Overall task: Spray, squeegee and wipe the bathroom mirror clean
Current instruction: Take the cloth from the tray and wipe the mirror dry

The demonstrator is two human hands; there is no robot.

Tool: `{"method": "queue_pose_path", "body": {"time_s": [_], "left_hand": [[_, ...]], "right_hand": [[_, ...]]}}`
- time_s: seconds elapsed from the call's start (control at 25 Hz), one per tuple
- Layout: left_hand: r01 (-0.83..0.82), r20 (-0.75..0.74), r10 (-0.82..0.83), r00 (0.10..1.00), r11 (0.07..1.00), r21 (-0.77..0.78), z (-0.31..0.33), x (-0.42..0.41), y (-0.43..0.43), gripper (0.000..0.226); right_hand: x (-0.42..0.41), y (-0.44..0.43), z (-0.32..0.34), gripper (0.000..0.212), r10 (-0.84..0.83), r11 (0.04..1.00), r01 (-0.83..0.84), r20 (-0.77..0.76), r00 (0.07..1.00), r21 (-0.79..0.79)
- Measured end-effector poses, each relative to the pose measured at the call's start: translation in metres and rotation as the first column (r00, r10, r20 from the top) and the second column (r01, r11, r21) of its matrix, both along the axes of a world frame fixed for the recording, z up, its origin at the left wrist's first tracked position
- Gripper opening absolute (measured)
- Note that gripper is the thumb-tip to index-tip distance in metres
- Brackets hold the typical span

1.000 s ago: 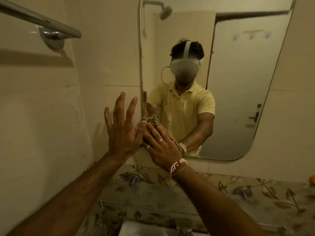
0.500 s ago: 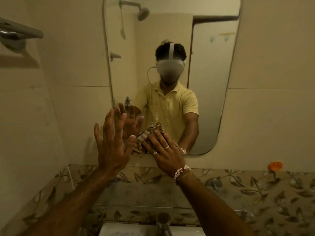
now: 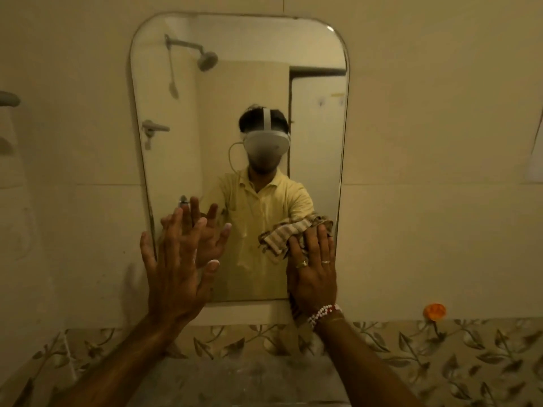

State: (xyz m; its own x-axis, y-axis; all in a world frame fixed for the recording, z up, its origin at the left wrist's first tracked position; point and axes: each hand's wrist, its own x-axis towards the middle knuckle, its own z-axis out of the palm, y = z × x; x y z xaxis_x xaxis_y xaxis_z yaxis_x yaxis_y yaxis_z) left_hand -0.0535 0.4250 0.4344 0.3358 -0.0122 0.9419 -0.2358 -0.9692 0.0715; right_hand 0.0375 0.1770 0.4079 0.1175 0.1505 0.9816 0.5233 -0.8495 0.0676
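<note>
A tall mirror (image 3: 235, 83) with rounded corners hangs on the cream tiled wall. My right hand (image 3: 314, 271) presses a striped brown-and-white cloth (image 3: 282, 235) flat against the glass at the mirror's lower right corner. The cloth bunches out to the left of my fingers. My left hand (image 3: 173, 268) is spread open with fingers apart at the mirror's lower left edge, holding nothing. A person in a yellow shirt and headset shows in the reflection.
A leaf-patterned tile band (image 3: 440, 362) runs below the mirror. An orange object (image 3: 434, 310) sticks to the wall at the right. A towel bar end (image 3: 8, 99) juts in at the left edge. A grey ledge (image 3: 241, 380) lies between my forearms.
My right hand has slid the cloth from the mirror's lower left across to its lower right corner. The view has swung so the whole mirror is centred. My left hand stays open.
</note>
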Motion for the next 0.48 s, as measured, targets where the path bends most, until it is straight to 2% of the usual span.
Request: {"method": "queue_pose_path", "body": {"time_s": [0.16, 0.24, 0.32, 0.4, 0.48], "left_hand": [[-0.042, 0.079, 0.044, 0.996, 0.998, -0.037, 0.032, 0.006, 0.015, 0.068], [-0.021, 0.132, 0.028, 0.991, 0.998, -0.054, 0.042, -0.006, 0.015, 0.067], [-0.057, 0.14, 0.057, 0.988, 0.998, -0.006, 0.044, 0.006, 0.024, 0.067], [-0.208, -0.043, 0.209, 0.977, 0.978, 0.013, 0.045, 0.048, 0.045, 0.075], [-0.363, -0.195, 0.364, 0.911, 0.931, 0.042, 0.051, 0.08, 0.06, 0.085]], "right_hand": [[0.006, 0.001, 0.1, 0.056, 0.027, 0.995, -0.036, 0.09, 0.996, 0.098], [0.008, 0.0, 0.158, 0.052, 0.001, 0.997, -0.011, 0.123, 0.992, 0.078], [0.012, -0.005, 0.223, 0.049, -0.017, 0.999, 0.008, 0.168, 0.986, 0.053], [0.016, -0.01, 0.289, 0.045, -0.021, 1.0, 0.016, 0.225, 0.974, 0.025], [0.019, -0.013, 0.33, 0.043, -0.02, 1.0, 0.021, 0.239, 0.971, -0.002]]}}
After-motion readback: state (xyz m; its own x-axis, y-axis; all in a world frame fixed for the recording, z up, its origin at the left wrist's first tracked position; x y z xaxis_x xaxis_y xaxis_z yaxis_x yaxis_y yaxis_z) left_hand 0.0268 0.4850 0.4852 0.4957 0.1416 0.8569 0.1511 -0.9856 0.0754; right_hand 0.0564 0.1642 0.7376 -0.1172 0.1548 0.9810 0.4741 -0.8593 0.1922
